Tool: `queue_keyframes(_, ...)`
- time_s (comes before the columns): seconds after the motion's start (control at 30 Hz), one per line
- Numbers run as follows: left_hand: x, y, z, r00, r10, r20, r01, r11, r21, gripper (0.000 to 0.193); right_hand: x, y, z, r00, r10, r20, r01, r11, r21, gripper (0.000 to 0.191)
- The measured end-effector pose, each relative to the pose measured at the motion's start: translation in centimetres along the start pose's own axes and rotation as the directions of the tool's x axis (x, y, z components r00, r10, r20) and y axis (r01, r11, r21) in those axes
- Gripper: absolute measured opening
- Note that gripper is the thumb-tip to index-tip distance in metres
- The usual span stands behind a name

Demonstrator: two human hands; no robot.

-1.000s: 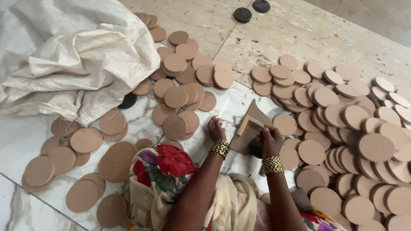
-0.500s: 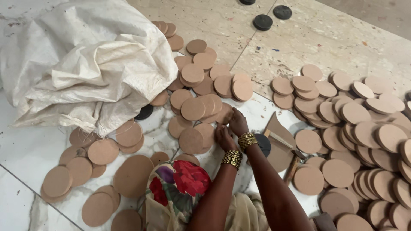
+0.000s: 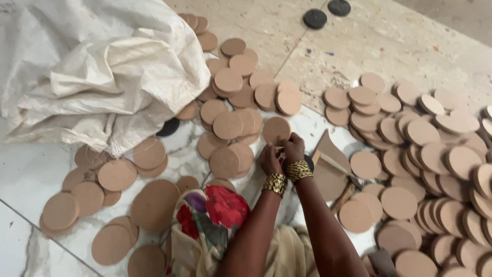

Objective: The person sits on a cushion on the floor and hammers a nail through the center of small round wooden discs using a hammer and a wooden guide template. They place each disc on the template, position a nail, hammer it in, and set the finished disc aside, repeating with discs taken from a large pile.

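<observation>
both hands meet over the marble floor [image 3: 31,174], just above the person's knee. the left hand [image 3: 270,160] and the right hand [image 3: 293,149] are each closed, fingertips pinched on the lower rim of one round brown disc [image 3: 275,129], which is held near upright between them; the grip covers only the disc edge. the disc is a flat circle of matt, fibreboard-like material with a smooth face and a clean cut edge. risk, as a judgement: a rim-only pinch on a smooth, thin board gives little friction, so the disc could slip and drop onto the loose discs below, scattering them or chipping an edge on the hard stone. the overlapping disc heap on the right [image 3: 435,154] lies in leaning rows that a knock from a forearm could topple. a folded brown card sheet [image 3: 328,164] lies just beside the right wrist and could be pushed aside. a white woven sack [image 3: 87,72], crumpled and coarse, lies at upper left, part covering more discs. two black discs [image 3: 326,13] lie well apart at the top on speckled beige stone. both wrists carry gold bangles; red floral cloth covers the knee.
</observation>
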State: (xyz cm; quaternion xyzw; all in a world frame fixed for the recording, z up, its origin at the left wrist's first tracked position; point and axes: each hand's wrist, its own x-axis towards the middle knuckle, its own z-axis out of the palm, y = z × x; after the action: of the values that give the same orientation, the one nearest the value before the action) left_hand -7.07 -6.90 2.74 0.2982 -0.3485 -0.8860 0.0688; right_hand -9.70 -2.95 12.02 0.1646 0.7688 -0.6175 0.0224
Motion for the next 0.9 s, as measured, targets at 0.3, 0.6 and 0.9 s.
queue_keyframes(0.3,-5.4,-3.1,1.3,0.956,-0.151,0.250,0.115,0.981,0.153,0.032,-8.1,4.7,-14.6,1.000,-0.012,0.006,0.010,0.968,0.253,0.028)
queue_keyframes(0.6,-8.0,-2.6,-0.4,0.978,-0.201,0.061,0.192,0.973,0.126,0.034,-16.4,14.2,-28.2,0.785,-0.172,-0.595,-0.278,0.761,-0.586,0.061)
queue_keyframes(0.9,-8.7,-1.8,-0.3,0.980,-0.175,0.092,0.159,0.974,0.160,0.034,-15.9,13.7,-26.1,0.885,0.248,-0.395,-0.103,0.930,0.353,0.062)
